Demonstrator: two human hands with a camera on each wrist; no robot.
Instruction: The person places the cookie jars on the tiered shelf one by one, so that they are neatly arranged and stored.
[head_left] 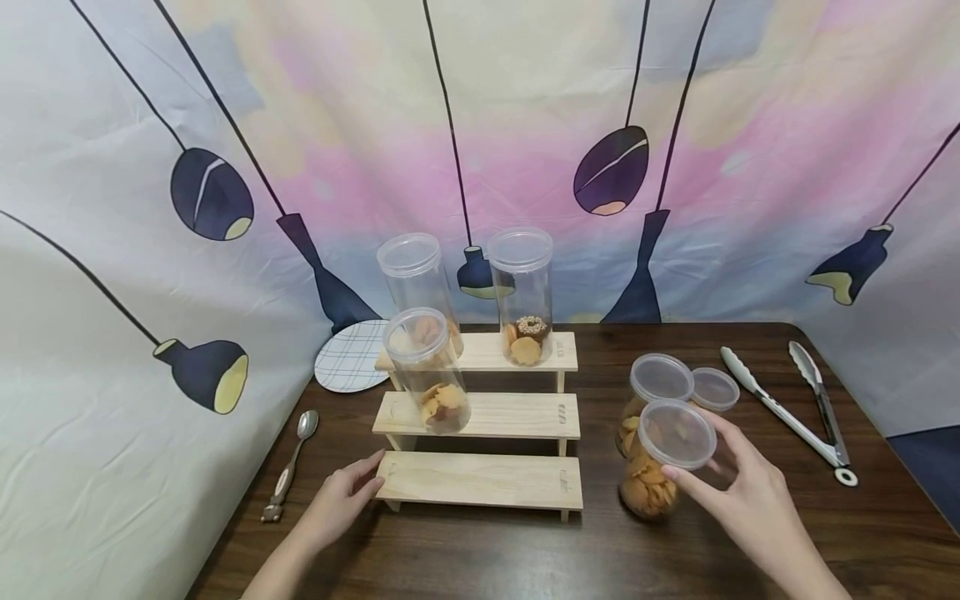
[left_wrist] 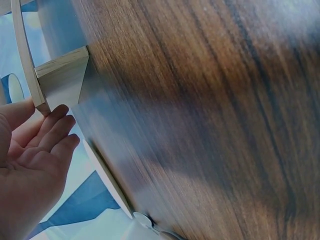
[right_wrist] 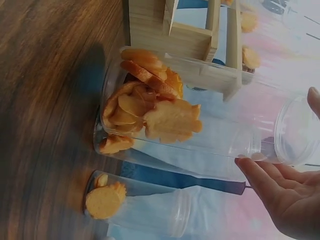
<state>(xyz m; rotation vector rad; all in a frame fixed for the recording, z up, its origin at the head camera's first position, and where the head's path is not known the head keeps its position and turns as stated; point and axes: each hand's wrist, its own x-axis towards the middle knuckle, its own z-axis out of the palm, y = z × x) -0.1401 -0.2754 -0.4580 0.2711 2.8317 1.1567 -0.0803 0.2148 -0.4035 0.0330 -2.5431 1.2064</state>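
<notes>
My left hand pinches the left end of the lowest step of a three-tier wooden stand. Its thumb lies above the board and its fingertips below, as the left wrist view shows. At the right, my right hand holds a clear lidded jar of cookies near its lid, thumb on one side and fingers on the other. That jar stands upright on the table. Behind it are another cookie jar and a smaller lidded jar, partly hidden.
Two tall cookie jars stand on the top tier, left and right; a shorter jar is on the middle tier. A spoon and checked plate lie left, metal tongs right. A patterned cloth hangs behind.
</notes>
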